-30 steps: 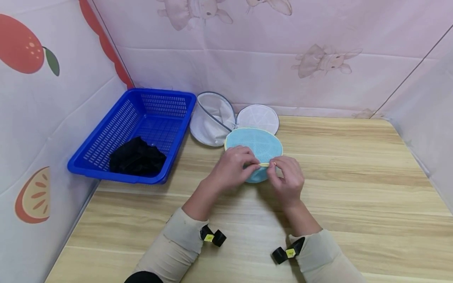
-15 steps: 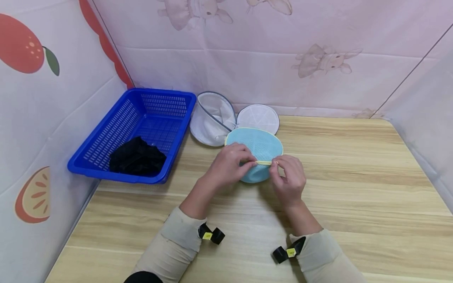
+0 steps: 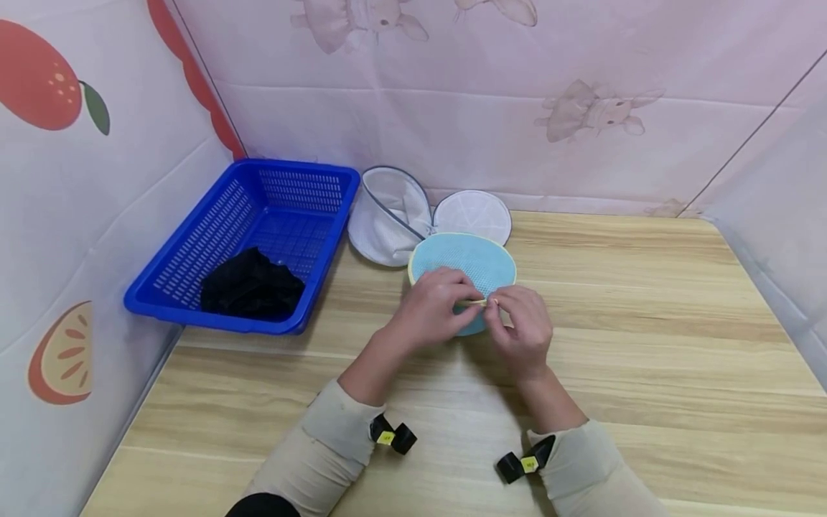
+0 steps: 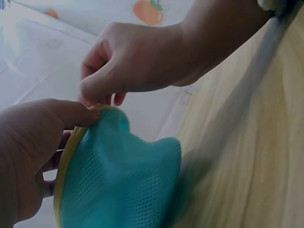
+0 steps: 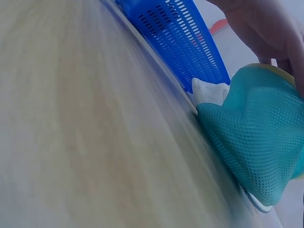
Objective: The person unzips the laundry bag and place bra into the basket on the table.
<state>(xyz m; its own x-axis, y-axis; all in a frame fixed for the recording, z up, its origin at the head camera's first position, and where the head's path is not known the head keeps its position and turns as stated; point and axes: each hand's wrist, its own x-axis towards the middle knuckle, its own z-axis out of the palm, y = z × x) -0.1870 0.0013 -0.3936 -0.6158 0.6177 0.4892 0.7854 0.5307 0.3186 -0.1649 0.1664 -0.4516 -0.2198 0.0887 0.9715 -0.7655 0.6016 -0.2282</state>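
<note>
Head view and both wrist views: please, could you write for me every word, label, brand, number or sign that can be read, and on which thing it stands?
Yellow label on the left wrist camera: dark marks, too small to read.
Second yellow label on the right wrist camera: also too small to read.
Blue mesh bag, blue basket: no text seen.
Walls: only pictures, such as fruit and rabbits.
</note>
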